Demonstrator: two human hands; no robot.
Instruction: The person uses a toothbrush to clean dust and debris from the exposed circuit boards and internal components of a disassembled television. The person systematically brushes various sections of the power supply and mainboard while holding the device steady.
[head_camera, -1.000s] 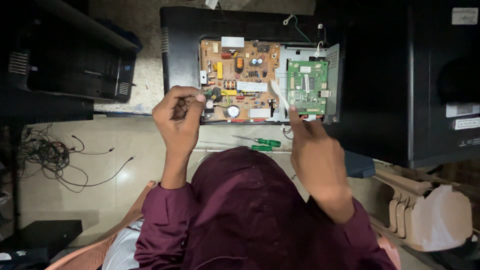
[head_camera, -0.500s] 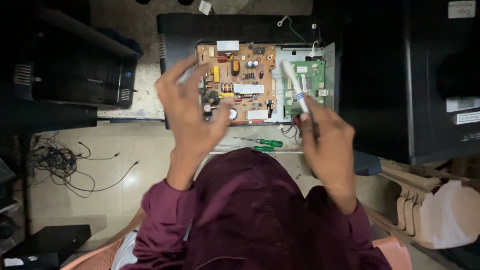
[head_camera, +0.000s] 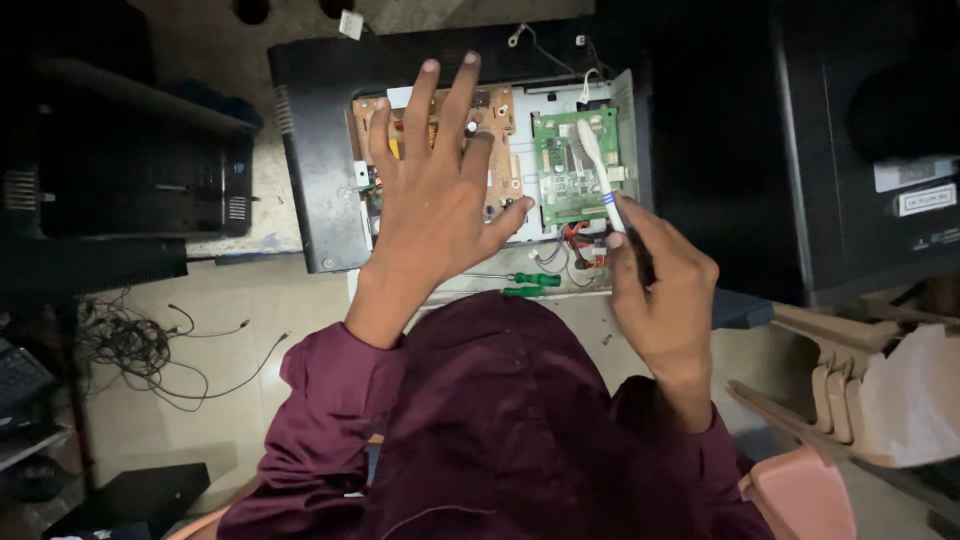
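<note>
Right now your right hand (head_camera: 665, 290) pinches a white toothbrush (head_camera: 600, 180), its brush end up over the green board (head_camera: 573, 165). Your left hand (head_camera: 435, 195) is spread wide and flat over the brown board (head_camera: 500, 150) just beside it, inside the black machine (head_camera: 320, 150).

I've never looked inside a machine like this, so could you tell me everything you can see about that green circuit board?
The green circuit board is a small upright rectangle, studded with dark chips and pale connectors. It lies flat on a light metal plate inside the opened black casing, just right of a larger tan board. Coloured wires bunch below its lower edge. The head of a white toothbrush, held in the right hand, lies over its right part; whether the bristles touch is unclear.
</note>
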